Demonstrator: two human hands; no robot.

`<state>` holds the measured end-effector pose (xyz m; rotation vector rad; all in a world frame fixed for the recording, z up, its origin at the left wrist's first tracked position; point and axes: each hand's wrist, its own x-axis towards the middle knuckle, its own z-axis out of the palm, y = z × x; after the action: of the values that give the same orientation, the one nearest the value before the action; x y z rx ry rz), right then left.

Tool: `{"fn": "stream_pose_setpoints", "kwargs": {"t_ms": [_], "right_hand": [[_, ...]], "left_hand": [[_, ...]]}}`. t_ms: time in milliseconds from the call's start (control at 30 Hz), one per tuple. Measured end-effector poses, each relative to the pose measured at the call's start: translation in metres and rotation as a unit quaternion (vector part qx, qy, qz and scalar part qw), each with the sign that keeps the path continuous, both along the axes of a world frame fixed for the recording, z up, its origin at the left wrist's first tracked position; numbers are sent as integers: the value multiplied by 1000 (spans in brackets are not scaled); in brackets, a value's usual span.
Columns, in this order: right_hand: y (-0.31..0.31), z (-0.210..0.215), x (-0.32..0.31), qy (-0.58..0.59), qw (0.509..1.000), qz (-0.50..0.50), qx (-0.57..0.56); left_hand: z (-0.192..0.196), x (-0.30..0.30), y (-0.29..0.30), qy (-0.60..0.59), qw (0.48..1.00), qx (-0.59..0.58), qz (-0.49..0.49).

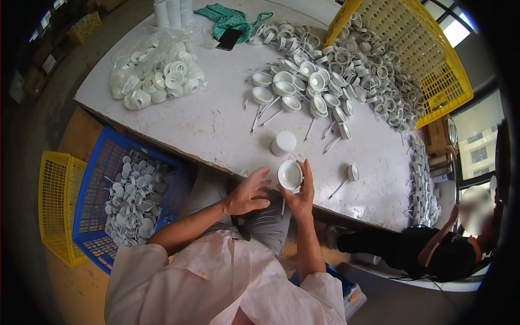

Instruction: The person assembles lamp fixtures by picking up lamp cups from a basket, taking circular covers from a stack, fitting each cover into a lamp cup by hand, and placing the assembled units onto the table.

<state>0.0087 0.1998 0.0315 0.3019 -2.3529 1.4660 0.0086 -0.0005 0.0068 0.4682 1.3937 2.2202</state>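
Over the near edge of the off-white surface [227, 135], a shallow round white plastic cup [290, 175] is clamped between the thumb and fingers of the right hand [300, 190], its hollow side toward the camera. The fingers cover part of its rim, and a thin pale stem [283, 208] below it, partly hidden, seems to belong to it. Just beside it, the left hand [248, 194] has its thumb and fingers apart. Beyond the cup stands a plain white cylindrical tub [284, 143]; to the right lies a single white cup with a wire lead [353, 172]. Farther back, a heap of similar white cups [317, 81] overlaps so closely that many are half covered, and it runs into grey-white ring-shaped parts [379, 76] beside a tipped yellow plastic basket [455, 81], cut off by the top of the view. Wrinkled film blurs the white fittings [176, 78] inside a clear plastic bag [162, 38]; its white label [130, 85] is too small to read. At lower left, a blue plastic basket [89, 203] holds white discs [141, 189]. Near the lower edge, a printed box with an orange patch [355, 299] shows only partly, its marks illegible.
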Motion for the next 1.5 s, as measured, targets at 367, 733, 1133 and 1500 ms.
{"fn": "stream_pose_setpoints", "kwargs": {"t_ms": [367,733,1133,1500], "right_hand": [[-51,39,17,-27,980,171,97],[22,1,-108,-275,946,-169,-9],[24,-8,-99,-256,940,-92,-206],[10,3,-53,-210,841,-65,-494]], "left_hand": [[10,-10,-33,161,984,-65,27],[-4,4,-48,114,979,-142,90],[-2,10,-47,111,972,-175,109],[2,5,-41,97,980,-145,99]]}}
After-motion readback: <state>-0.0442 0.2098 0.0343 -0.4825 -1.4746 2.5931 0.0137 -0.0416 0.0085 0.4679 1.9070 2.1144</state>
